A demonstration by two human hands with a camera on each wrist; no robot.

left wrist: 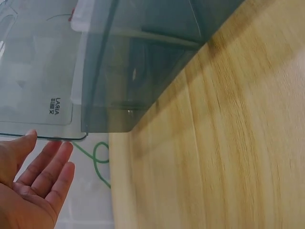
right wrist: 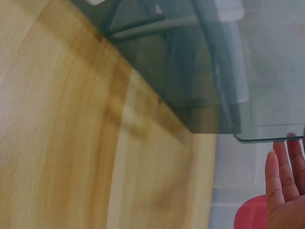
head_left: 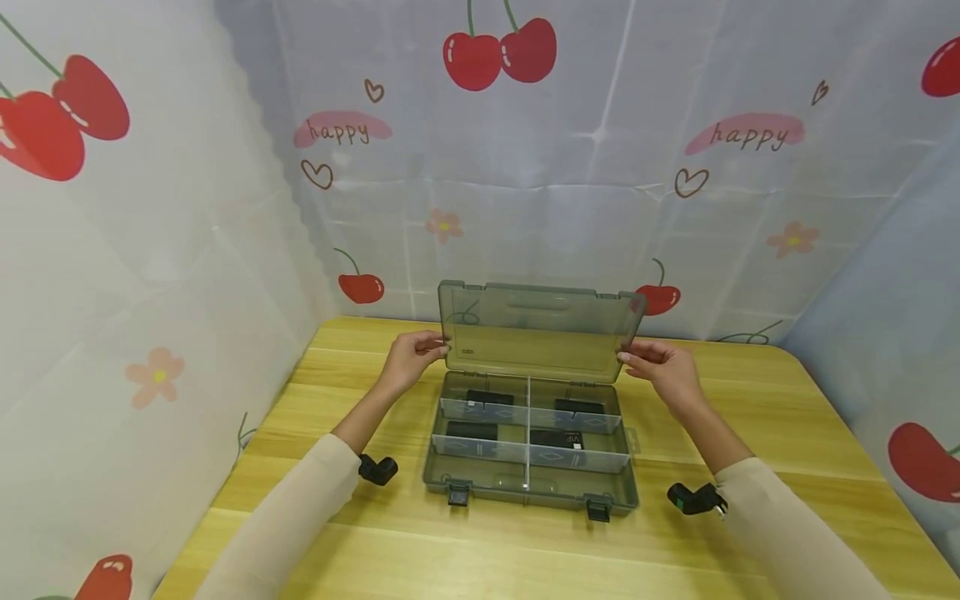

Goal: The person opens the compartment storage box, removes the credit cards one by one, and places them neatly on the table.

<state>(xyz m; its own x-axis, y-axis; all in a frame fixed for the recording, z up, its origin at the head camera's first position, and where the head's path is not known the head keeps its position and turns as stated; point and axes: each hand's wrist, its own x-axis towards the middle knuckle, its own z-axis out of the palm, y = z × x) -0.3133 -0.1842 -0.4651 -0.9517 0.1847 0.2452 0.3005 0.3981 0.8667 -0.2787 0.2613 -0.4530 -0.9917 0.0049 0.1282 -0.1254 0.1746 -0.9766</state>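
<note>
A translucent grey-green compartment box (head_left: 480,477) sits on the table with its lid (head_left: 536,333) raised, leaning slightly back. My left hand (head_left: 408,360) pinches the lid's left edge between thumb and fingers; the left wrist view shows its other fingers (left wrist: 59,183) relaxed just past the edge. At the right edge my right hand (head_left: 667,375) holds the lid, thumb on the front face, fingers behind. Inside the box, clear dividers (head_left: 480,450) part several compartments. Black flat pieces lie in the back and middle rows, one a black card (head_left: 553,439) marked VIP.
Two black latches (head_left: 458,495) hang at the box's front edge. Black wrist-mounted devices (head_left: 377,470) show at both sleeves. A wood-grain table (head_left: 465,554) lies beneath, and a cherry-print curtain (head_left: 525,167) rises right behind and on both sides.
</note>
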